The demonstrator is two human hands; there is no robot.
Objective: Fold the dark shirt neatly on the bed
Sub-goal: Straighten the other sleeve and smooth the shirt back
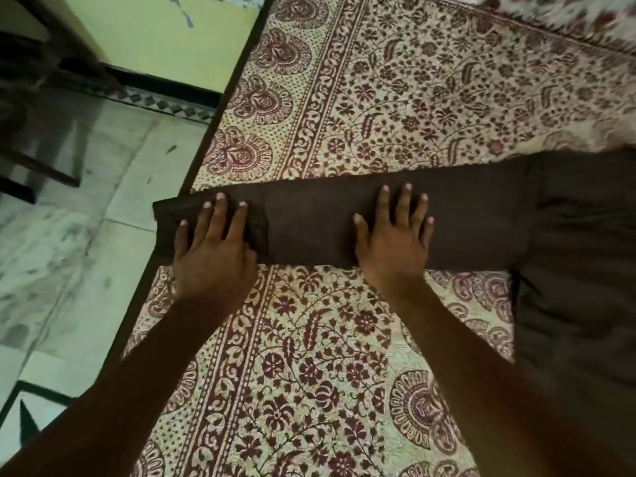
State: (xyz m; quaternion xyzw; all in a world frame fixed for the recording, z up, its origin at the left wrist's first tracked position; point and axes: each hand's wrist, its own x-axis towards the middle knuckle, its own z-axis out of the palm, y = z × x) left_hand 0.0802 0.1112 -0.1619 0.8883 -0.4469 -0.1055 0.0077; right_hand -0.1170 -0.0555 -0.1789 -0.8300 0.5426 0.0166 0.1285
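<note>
The dark brown shirt (481,222) lies on the bed (430,91), its body at the right and one long sleeve stretched out flat toward the left. The cuff end reaches past the bed's left edge. My left hand (215,249) presses flat on the sleeve near the cuff, fingers straight and spread. My right hand (395,235) presses flat on the middle of the sleeve, fingers also spread. Neither hand grips the cloth.
The bed carries a cream sheet with a maroon floral print. Its dark wooden edge (220,108) runs diagonally on the left. Beyond it lie a marble floor (86,218), a pale green wall and dark furniture legs (38,166).
</note>
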